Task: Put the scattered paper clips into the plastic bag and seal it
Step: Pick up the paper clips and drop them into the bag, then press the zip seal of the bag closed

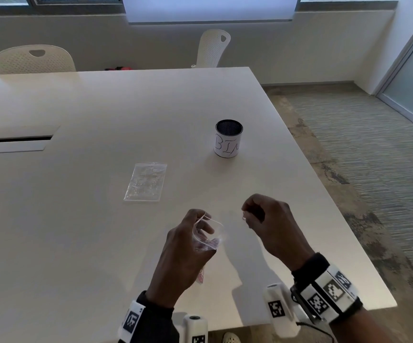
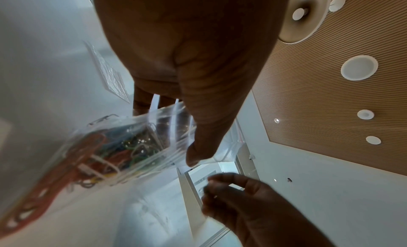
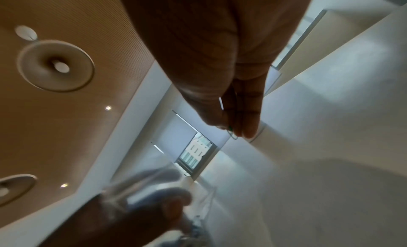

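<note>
nearest the body, the left hand (image 1: pixel 183 246) holds the plastic bag (image 1: pixel 206 233) up off the bench (image 1: pixel 76 231), fingers and thumb curled round its upper part so the mouth gapes open and faces up and toward the right. in the left wrist view the bag's belly hangs below the thumb, already loaded with paper clips (image 2: pixel 105 153) in red, blue, green and white. a pinkish scrap shows under the left hand at the bench surface; it may be a clip not yet gathered, though it is too small to be sure.

just to the right, and level with the bag's mouth, the right hand (image 1: pixel 267 219) hovers with its fingers (image 3: pixel 246 121) drawn together against the thumb, pinching a thin green clip (image 3: pixel 233 136) whose tip pokes out below the fingertips. the clip's long axis appears to run along the fingers, pointing downward. the two hands are near but apart, a clear gap of bench between them.

so the move ahead, as i judge it, turns on that gap: the bag's opening lies to the left of the pinched clip and slightly lower, so the right hand needs to travel leftward over the rim and let go with the clip end-on.

farther out on the bench lies a second flat clear bag (image 1: pixel 146 181), and beyond it a mesh cup (image 1: pixel 228 138) with a handwritten paper label.
</note>
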`<state>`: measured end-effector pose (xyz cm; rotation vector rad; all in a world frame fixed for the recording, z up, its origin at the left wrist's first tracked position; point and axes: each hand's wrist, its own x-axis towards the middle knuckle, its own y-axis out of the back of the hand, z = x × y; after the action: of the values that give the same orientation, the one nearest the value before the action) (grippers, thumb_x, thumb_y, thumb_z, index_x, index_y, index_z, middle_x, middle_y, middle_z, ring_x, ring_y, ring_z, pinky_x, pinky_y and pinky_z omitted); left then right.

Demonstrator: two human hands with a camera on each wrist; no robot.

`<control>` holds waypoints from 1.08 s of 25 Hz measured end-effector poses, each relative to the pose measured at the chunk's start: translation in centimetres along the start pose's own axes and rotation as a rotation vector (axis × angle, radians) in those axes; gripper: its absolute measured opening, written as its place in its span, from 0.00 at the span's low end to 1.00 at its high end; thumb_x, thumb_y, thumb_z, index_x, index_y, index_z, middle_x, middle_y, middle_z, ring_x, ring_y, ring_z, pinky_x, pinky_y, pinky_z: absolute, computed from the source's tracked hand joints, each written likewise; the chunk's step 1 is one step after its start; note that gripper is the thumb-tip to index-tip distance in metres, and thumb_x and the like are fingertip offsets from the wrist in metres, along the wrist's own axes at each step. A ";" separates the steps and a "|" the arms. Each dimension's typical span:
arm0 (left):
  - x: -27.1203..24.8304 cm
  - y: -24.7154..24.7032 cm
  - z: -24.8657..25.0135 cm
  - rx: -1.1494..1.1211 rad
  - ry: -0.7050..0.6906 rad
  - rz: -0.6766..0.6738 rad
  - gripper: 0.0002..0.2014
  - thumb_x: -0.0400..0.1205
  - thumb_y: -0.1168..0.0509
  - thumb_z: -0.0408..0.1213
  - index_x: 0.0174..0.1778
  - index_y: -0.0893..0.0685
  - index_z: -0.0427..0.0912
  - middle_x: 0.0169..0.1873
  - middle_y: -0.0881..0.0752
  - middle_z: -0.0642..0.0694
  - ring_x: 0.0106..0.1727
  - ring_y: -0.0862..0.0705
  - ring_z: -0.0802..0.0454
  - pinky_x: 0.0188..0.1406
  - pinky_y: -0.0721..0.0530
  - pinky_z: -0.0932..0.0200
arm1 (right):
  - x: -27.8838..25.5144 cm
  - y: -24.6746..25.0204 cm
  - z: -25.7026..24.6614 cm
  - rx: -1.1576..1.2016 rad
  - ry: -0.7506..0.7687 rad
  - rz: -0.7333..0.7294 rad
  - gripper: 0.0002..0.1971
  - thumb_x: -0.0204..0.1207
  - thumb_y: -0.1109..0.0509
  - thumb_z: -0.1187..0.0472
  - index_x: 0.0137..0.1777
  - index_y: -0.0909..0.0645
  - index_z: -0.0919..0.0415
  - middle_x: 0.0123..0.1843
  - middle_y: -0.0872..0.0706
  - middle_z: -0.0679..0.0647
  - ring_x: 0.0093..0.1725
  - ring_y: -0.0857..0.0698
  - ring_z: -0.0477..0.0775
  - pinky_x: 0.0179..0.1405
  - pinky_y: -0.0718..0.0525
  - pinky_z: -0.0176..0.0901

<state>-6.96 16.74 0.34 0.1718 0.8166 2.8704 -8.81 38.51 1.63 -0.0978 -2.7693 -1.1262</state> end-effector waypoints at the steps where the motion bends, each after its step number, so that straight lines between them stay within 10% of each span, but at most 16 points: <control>1: 0.0 0.0 0.0 -0.002 0.001 -0.003 0.20 0.76 0.20 0.37 0.59 0.19 0.56 0.45 0.09 0.59 0.44 0.11 0.63 0.40 0.17 0.74 | -0.4 0.3 -1.2 0.059 0.022 0.017 0.05 0.80 0.24 0.66 0.45 0.15 0.55 0.36 0.10 0.47 0.37 0.10 0.49 0.42 0.12 0.43; 6: 0.1 0.0 0.1 0.014 -0.019 -0.011 0.21 0.76 0.20 0.38 0.59 0.20 0.56 0.46 0.09 0.59 0.46 0.10 0.65 0.41 0.15 0.73 | -2.2 0.0 -5.7 0.250 0.126 0.048 0.05 0.78 0.21 0.67 0.46 0.13 0.57 0.39 0.07 0.44 0.41 0.08 0.43 0.46 0.13 0.29; 11: 0.3 0.1 -0.1 0.007 -0.021 -0.013 0.22 0.76 0.20 0.36 0.60 0.21 0.57 0.44 0.08 0.59 0.44 0.08 0.62 0.41 0.10 0.64 | -2.1 -0.9 -6.1 0.197 0.197 -0.088 0.04 0.80 0.22 0.61 0.51 0.07 0.51 0.45 0.08 0.42 0.45 0.10 0.45 0.48 0.11 0.40; 17: 0.6 0.7 -0.1 -0.035 -0.037 0.004 0.24 0.75 0.20 0.35 0.62 0.21 0.56 0.47 0.09 0.59 0.48 0.09 0.67 0.44 0.07 0.63 | -2.9 0.3 -5.9 -0.064 0.230 -0.202 0.15 0.75 0.26 0.37 0.56 0.12 0.41 0.43 0.24 0.36 0.40 0.22 0.35 0.39 0.28 0.27; 27: 1.0 0.5 -0.3 -0.178 -0.068 -0.024 0.38 0.73 0.16 0.43 0.74 0.30 0.58 0.54 0.10 0.56 0.48 0.07 0.59 0.47 0.06 0.59 | -2.6 -0.3 -6.7 -0.068 0.184 -0.181 0.02 0.84 0.27 0.50 0.52 0.14 0.44 0.54 0.23 0.38 0.42 0.18 0.39 0.41 0.21 0.27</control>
<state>-8.07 16.37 0.47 0.2347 0.5440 2.8783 -5.56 33.65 5.71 0.2422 -2.6186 -1.2044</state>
